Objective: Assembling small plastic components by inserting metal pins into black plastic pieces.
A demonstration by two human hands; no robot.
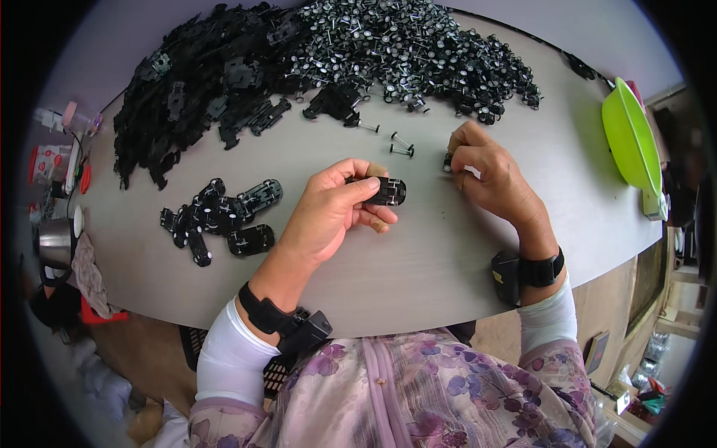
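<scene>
My left hand (317, 213) holds a black toy car chassis (390, 192) flat between thumb and fingers, over the middle of the table. Off to the right, the curled fingers of my right hand (491, 177) pinch a small wheel axle (447, 162); one wheel shows, the rest is hidden by the fingers. Between and beyond my hands lie a few loose wheel axles (402, 151), each with a small black wheel at either end. Left of my left wrist sits a small heap of chassis (254, 240), some with wheels visible.
A big pile of black chassis (202, 89) covers the far left of the table (418, 284). Beside it spreads a large pile of wheel axles (403, 45). A lime-green basin (631, 138) stands tilted at the right edge. A metal kettle (56, 243) is at far left.
</scene>
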